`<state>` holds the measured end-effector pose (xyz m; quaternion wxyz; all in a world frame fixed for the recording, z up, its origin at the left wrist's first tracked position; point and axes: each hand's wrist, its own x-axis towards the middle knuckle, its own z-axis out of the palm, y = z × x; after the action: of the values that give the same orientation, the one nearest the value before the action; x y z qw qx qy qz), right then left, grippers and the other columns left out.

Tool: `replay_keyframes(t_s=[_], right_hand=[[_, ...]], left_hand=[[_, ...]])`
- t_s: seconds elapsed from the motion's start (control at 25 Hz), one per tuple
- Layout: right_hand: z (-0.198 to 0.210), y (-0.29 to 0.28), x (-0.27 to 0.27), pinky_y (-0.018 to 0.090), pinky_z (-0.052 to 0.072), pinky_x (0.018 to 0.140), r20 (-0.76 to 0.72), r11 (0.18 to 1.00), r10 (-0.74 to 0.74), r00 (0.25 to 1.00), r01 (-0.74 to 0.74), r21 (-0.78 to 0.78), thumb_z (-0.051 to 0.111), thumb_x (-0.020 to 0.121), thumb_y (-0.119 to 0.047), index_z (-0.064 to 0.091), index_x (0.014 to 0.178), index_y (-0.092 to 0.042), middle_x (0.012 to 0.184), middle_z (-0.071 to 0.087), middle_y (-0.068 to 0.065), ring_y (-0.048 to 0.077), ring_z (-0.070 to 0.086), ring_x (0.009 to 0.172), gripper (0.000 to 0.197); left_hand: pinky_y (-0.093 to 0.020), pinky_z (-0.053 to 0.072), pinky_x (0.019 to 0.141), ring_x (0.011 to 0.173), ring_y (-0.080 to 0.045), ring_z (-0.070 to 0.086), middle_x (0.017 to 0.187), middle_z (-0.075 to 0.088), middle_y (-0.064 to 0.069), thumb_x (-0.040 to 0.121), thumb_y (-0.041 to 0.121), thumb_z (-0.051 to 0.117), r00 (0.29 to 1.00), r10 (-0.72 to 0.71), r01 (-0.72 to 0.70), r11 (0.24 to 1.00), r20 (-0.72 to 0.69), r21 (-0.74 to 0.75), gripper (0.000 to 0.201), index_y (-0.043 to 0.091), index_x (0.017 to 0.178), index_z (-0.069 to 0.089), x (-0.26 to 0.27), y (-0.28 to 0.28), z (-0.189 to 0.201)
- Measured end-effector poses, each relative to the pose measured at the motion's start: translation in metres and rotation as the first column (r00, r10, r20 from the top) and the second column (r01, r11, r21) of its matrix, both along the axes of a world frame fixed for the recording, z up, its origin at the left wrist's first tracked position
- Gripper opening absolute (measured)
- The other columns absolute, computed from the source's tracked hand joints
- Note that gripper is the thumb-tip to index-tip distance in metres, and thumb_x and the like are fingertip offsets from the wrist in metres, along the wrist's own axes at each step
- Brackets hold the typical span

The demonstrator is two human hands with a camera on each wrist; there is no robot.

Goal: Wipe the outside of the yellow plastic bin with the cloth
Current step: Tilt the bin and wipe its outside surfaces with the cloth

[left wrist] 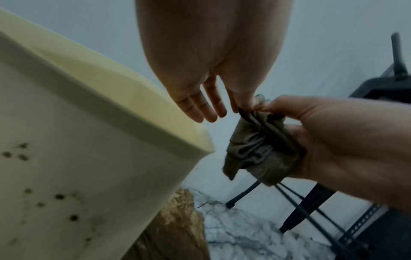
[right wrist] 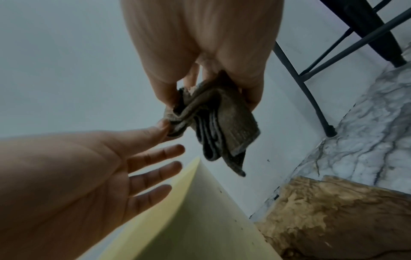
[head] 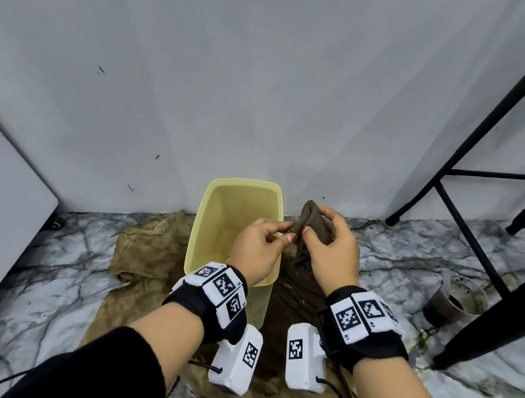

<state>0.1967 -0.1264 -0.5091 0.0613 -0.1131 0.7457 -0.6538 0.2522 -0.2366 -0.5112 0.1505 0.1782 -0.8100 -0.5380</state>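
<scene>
I had both hands up over the bin's R rim, w/ the cloth (head: 313, 225) between them. My right hand (head: 331, 250) gripped the bunched brown cloth, thumb & fingers curled round the wad; in the right wrist view it hung folded below the palm (right wrist: 213, 133). My left hand (head: 258, 249) pinched one corner of the cloth btwn thumb & forefinger; the other three fingers (right wrist: 155, 176) were straight & spread apart, touching nothing.

The yellow plastic bin (head: 203, 224) stood upright on the floor against the white wall (head: 238, 76), on a stained tan sheet (head: 144, 249) spread over the marble floor (head: 37, 284). Left wrist view showed dark spots on the bin's outer side (left wrist: 66, 202). Cloth was near the bin's rim, not touching it.

A black stool frame (head: 462, 174) stood at the sheet's R, w/ a dirty clear jug (head: 450, 302) just beside its near leg.
</scene>
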Motion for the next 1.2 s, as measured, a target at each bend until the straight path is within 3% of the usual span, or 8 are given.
replay_keyframes(t_s=[0.12,0.2,0.44,0.64,0.8,0.88,1.04,1.2], right_hand=[[-0.010,0.005,-0.005,0.032,0.050,0.087,-0.006,0.994,-0.031,0.999,0.032,0.109,0.060,0.078,-0.012,0.057,0.110,-0.028,0.105,0.066,0.000,0.017,0.061,0.099,0.035],[-0.015,0.008,-0.006,0.029,0.048,0.086,0.009,0.983,-0.022,1.000,0.020,0.181,0.060,0.079,-0.011,0.056,0.114,-0.025,0.109,0.065,0.002,0.017,0.060,0.098,0.038],[-0.027,0.008,-0.002,0.022,0.041,0.082,0.050,0.964,0.048,0.998,-0.059,0.260,0.059,0.082,-0.011,0.054,0.119,-0.024,0.112,0.062,0.002,0.011,0.054,0.093,0.040],[-0.023,0.002,-0.001,0.027,0.047,0.090,0.045,0.963,0.084,0.995,-0.093,0.251,0.059,0.082,-0.012,0.055,0.119,-0.024,0.116,0.064,0.003,0.017,0.059,0.103,0.039],[-0.016,-0.011,0.008,-0.001,0.040,0.068,0.039,0.966,0.156,0.987,-0.161,0.205,0.057,0.084,-0.008,0.054,0.122,-0.022,0.112,0.061,-0.001,0.009,0.055,0.097,0.040],[-0.017,-0.021,0.017,-0.004,0.040,0.067,0.046,0.968,0.185,0.982,-0.190,0.163,0.057,0.083,-0.006,0.055,0.121,-0.021,0.114,0.062,0.000,0.008,0.054,0.098,0.041],[-0.031,-0.036,0.030,0.023,0.038,0.099,0.003,0.965,0.182,0.983,-0.179,0.193,0.058,0.082,-0.011,0.056,0.121,-0.025,0.123,0.059,0.004,0.018,0.051,0.115,0.041],[-0.053,-0.039,0.039,0.041,0.038,0.105,0.014,0.960,0.147,0.989,-0.147,0.238,0.057,0.084,-0.018,0.056,0.120,-0.030,0.117,0.056,0.006,0.028,0.048,0.115,0.038]], left_hand=[[-0.030,0.044,0.091,0.102,-0.017,0.054,0.113,0.054,-0.002,0.083,0.031,0.063,0.982,0.000,0.031,0.987,0.189,-0.157,0.045,0.019,0.125,0.054,0.000,-0.003,-0.016],[-0.033,0.046,0.095,0.108,-0.018,0.057,0.125,0.055,-0.003,0.081,0.035,0.064,0.961,0.004,0.044,0.984,0.276,-0.170,0.052,0.022,0.129,0.049,0.001,-0.007,-0.025],[-0.037,0.044,0.101,0.120,-0.019,0.054,0.127,0.061,-0.005,0.078,0.036,0.064,0.934,-0.013,0.112,0.960,0.357,-0.258,0.066,0.023,0.137,0.037,0.002,-0.005,-0.030],[-0.031,0.047,0.097,0.113,-0.022,0.058,0.123,0.063,-0.010,0.084,0.020,0.053,0.954,0.034,0.071,0.941,0.299,-0.332,0.054,0.015,0.136,0.040,0.007,-0.016,-0.014],[-0.028,0.044,0.095,0.115,-0.023,0.057,0.125,0.061,-0.014,0.085,0.015,0.053,0.965,0.195,-0.149,0.959,0.178,-0.242,0.046,0.006,0.130,0.047,0.012,-0.039,0.000],[-0.023,0.042,0.091,0.113,-0.022,0.058,0.123,0.062,-0.014,0.084,0.010,0.053,0.957,0.274,-0.259,0.955,0.095,-0.146,0.044,0.005,0.127,0.050,0.013,-0.045,0.004],[-0.011,0.041,0.084,0.110,-0.015,0.060,0.118,0.066,-0.010,0.082,0.007,0.053,0.956,0.294,-0.294,0.955,0.019,0.048,0.044,0.009,0.126,0.051,0.019,-0.041,-0.001],[0.006,0.036,0.070,0.099,-0.007,0.061,0.113,0.068,-0.005,0.084,0.009,0.053,0.966,0.248,-0.253,0.966,0.078,0.062,0.045,0.019,0.128,0.051,0.026,-0.027,-0.018]])
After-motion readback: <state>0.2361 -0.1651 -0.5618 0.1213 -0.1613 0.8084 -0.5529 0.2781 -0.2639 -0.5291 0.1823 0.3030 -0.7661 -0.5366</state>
